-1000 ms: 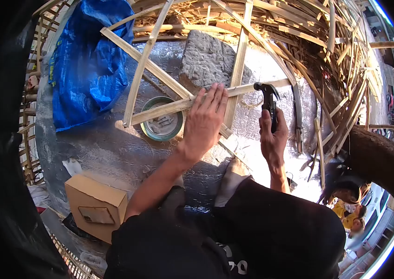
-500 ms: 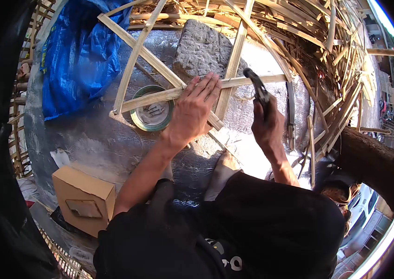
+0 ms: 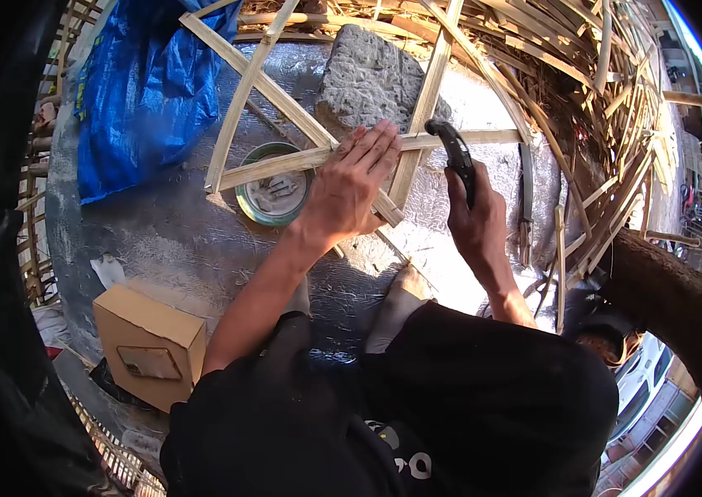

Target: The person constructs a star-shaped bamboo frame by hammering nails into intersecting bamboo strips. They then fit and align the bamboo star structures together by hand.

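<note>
My left hand lies flat, fingers stretched out side by side, on a pale wooden strip where it crosses other strips of a frame. In my right hand is the handle of a black hammer, its head just above the right part of the strip. Beyond the crossing, a rough grey stone block lies on the floor, partly behind the strips. Under the strip's left part stands a green-rimmed bowl holding small pieces, too small to tell.
A blue tarp bag lies at the upper left, a cardboard box at the lower left. Split wooden strips are piled at the back and right. A dark blade-like tool and a thick log lie to the right.
The hammer head has swung leftward and down to the strip, with my right hand turning along. My left hand stays on the crossing. The whole view has shifted slightly.
</note>
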Available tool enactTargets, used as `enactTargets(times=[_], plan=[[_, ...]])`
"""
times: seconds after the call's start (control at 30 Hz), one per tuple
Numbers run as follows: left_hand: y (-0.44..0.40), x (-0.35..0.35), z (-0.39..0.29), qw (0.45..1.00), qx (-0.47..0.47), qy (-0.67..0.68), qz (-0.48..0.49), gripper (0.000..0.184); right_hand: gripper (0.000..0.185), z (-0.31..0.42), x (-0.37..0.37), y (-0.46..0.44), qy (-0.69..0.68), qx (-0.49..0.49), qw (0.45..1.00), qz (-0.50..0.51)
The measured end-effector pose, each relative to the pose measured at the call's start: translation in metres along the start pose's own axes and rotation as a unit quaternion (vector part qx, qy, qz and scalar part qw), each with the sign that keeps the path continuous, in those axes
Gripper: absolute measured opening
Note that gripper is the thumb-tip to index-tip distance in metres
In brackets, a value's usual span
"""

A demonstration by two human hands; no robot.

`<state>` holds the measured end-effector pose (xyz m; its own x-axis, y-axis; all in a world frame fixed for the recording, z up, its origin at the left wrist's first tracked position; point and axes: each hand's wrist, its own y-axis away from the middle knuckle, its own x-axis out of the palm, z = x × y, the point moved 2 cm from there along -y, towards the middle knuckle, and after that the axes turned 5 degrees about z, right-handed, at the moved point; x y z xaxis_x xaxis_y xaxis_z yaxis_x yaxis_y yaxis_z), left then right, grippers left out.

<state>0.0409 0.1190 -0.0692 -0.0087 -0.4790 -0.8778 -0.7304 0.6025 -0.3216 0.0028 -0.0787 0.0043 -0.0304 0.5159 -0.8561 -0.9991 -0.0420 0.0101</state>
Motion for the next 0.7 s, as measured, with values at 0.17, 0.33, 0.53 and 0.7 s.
enactTargets(times=[0.17,0.33,0.53,0.7], plan=[[0.003,-0.003,-0.005,0.998,-0.007,0.065,-0.009,0.097,0.022,0.006,0.022,0.006,0.043,0.002,0.997,0.06],[0.004,-0.003,-0.005,0.995,-0.02,0.099,-0.008,0.098,0.019,0.022,0.006,0.006,-0.081,0.053,0.994,-0.057],[0.005,0.001,0.0,0.998,-0.01,0.057,0.011,0.096,0.019,0.013,0.004,-0.001,-0.028,0.011,0.999,-0.011],[0.009,0.001,0.0,0.998,-0.003,0.058,-0.009,0.079,0.016,0.013,0.006,-0.008,-0.009,0.099,0.992,0.075]])
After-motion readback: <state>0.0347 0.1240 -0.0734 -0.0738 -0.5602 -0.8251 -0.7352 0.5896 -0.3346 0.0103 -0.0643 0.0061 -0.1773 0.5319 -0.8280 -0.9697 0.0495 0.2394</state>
